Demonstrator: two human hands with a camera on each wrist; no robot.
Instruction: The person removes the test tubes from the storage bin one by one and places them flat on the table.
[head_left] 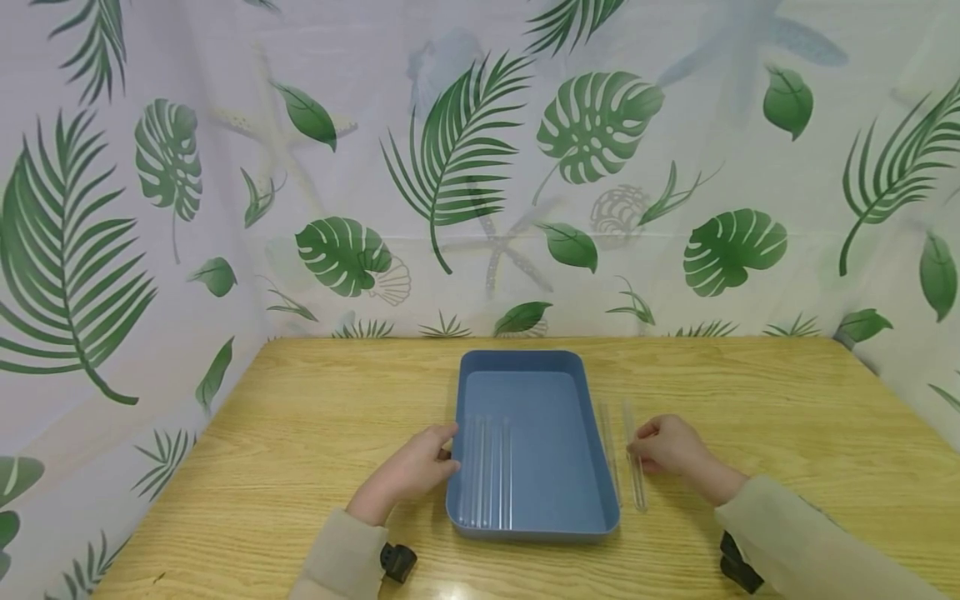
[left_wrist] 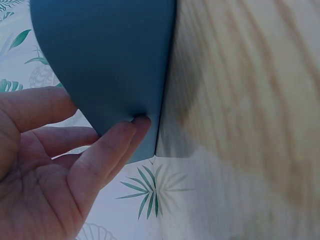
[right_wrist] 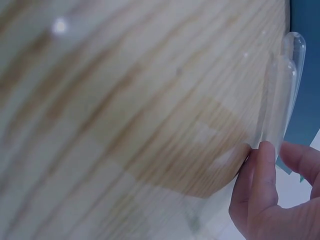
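Note:
A blue rectangular tray [head_left: 555,467] lies on the table, with several clear test tubes [head_left: 487,475] side by side along its left part. My left hand [head_left: 416,462] is at the tray's left side, its fingertips touching the outer wall and rim; in the left wrist view, fairly straight fingers [left_wrist: 107,145] rest against that wall [left_wrist: 115,60]. To the right of the tray, my right hand [head_left: 667,446] pinches a clear test tube [head_left: 639,487] between thumb and fingers. Another test tube [head_left: 609,442] lies between it and the tray; both rounded ends show in the right wrist view.
The wooden table [head_left: 337,383] extends on both sides of the tray. Behind it and at its left hangs a white curtain [head_left: 465,292] printed with green leaves. Black wrist straps [head_left: 738,562] sit at the sleeves.

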